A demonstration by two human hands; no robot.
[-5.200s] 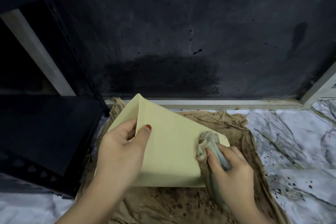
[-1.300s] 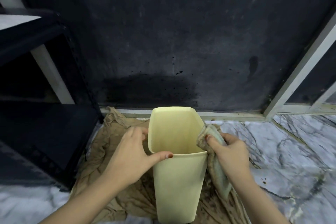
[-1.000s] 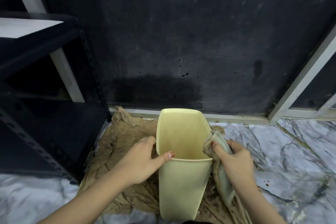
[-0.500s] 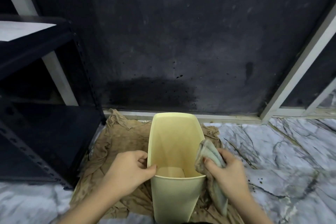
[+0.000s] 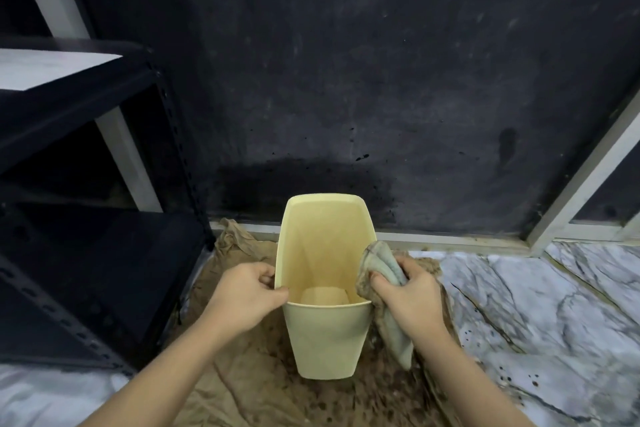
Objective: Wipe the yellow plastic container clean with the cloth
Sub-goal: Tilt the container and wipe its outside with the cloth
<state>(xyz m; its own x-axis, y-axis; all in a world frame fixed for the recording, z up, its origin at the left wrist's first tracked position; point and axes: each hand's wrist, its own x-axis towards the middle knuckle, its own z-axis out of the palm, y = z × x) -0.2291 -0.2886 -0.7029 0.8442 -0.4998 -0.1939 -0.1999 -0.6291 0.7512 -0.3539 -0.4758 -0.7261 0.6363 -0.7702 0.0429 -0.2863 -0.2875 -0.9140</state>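
Yellow plastic container [image 5: 325, 333], a tall smooth-walled bin with a rounded rectangular mouth that tapers toward its base, standing upright and open end up on a crumpled brown sheet [image 5: 242, 381] spread over the floor, near the centre of the view. Its pale inner walls carry faint brownish streaks, and the lighter bottom panel is visible through the mouth.

Left hand [image 5: 244, 295]: grip closed on the near left corner of the rim, thumb against the outside of the near wall, curled fingers against the left wall.

Right hand [image 5: 412, 291]: grip clamped around a bunched cloth [image 5: 384, 270], a soft grey-green fabric with soiled brown edges. The upper wad of the cloth is pressed against the right rim and outer right wall of the container; its loose tail hangs below the hand, beside the container's right side.

The brown sheet is wrinkled and spotted with dark specks, most densely at the near right. Marble-patterned floor [image 5: 554, 315], white with grey veins and a few dark spots, extends to the right. A dark matte wall [image 5: 346, 62] rises at the far side, with a darker patch and splash marks just behind the container. A black metal shelving unit [image 5: 86, 218] with perforated uprights stands at the left
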